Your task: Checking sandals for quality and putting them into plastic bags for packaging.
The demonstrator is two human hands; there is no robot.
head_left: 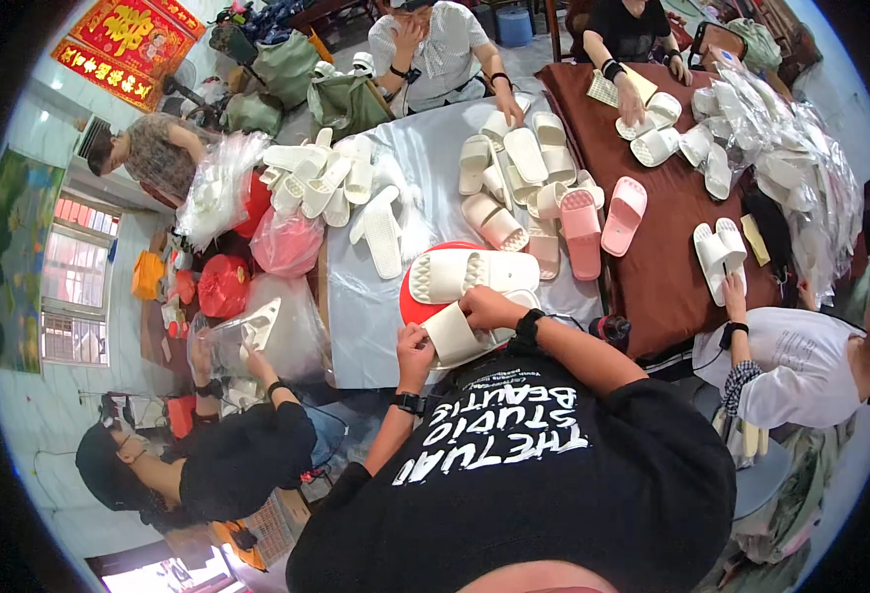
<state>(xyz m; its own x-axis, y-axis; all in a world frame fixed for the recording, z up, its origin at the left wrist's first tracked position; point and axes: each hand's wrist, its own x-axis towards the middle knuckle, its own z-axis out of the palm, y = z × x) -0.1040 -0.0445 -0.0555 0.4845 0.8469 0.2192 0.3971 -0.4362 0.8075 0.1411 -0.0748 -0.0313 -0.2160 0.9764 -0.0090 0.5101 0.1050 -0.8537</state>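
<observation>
Close to my body a white slipper (452, 334) is held between both my hands. The fingers of my left hand (414, 345) are closed on its left edge. My right hand (489, 308) is closed on its upper part; some of its fingertips are hidden. Just beyond, more white slippers (499, 272) with quilted insoles lie on a round red surface (417, 308), partly covered by them. Farther back are two pink slippers (580, 232) and a heap of cream slippers (524, 156).
A pale plastic-covered table (351, 287) adjoins a brown-covered one (643, 296). White slippers (326, 183) pile up at the far left; bagged slippers (751, 128) fill the far right. Co-workers handle slippers around both tables. A dark bottle-like object (610, 330) sits near my right elbow.
</observation>
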